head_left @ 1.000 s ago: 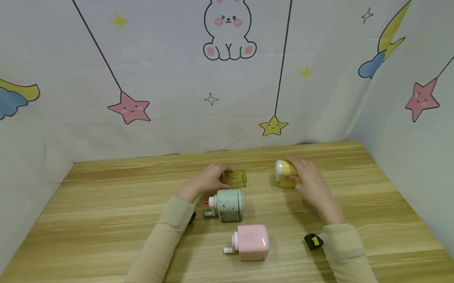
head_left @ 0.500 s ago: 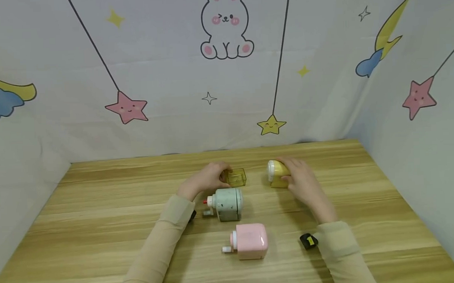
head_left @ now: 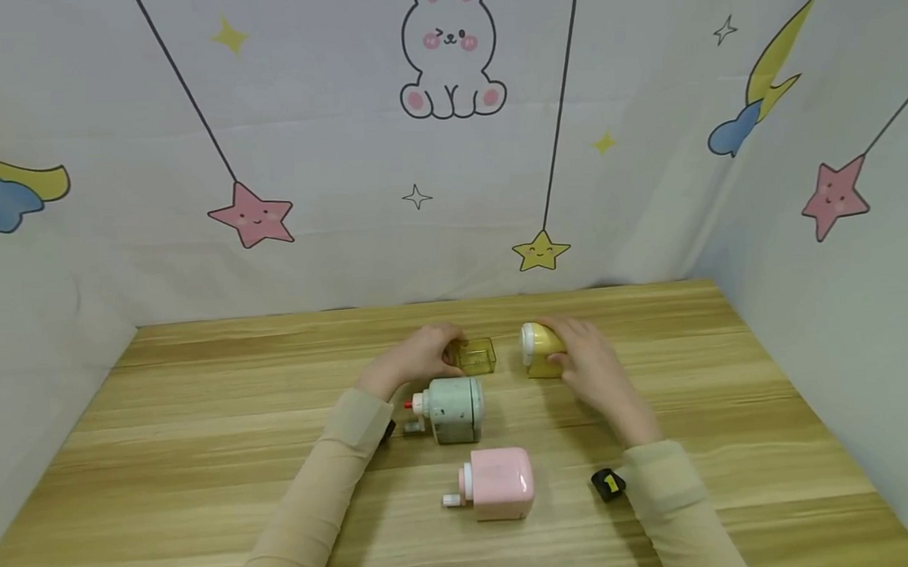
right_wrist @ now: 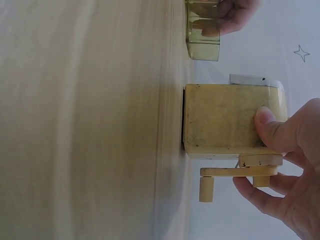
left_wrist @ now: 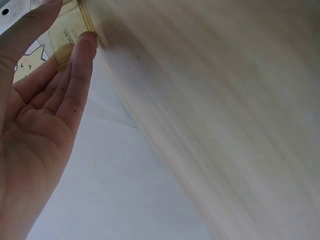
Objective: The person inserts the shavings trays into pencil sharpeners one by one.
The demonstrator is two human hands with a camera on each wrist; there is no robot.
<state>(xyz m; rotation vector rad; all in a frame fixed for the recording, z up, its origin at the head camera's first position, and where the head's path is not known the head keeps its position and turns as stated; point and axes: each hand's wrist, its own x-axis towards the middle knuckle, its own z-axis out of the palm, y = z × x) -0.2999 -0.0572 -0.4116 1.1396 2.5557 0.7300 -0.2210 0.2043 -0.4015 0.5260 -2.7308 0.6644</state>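
Observation:
My right hand [head_left: 592,366] grips a yellow crank pencil sharpener [head_left: 544,351] from its right side, near the back of the table. In the right wrist view the thumb lies on the body of the sharpener [right_wrist: 220,120], with the fingers behind the crank handle [right_wrist: 220,172]. To its left, my left hand [head_left: 419,358] pinches a see-through yellow shavings drawer [head_left: 477,357] between thumb and fingers. Lettering shows on the drawer [left_wrist: 67,32] in the left wrist view. A small gap separates drawer and sharpener.
A grey-green crank sharpener [head_left: 457,410] stands just in front of the left hand. Closer to the front is a pink one [head_left: 501,484]. A small black device [head_left: 607,484] sits beside the right cuff. A printed curtain [head_left: 348,270] borders the table's back.
My right hand has moved left with the yellow sharpener, closing in on the drawer. The left hand keeps its hold on the drawer in nearly the same place.

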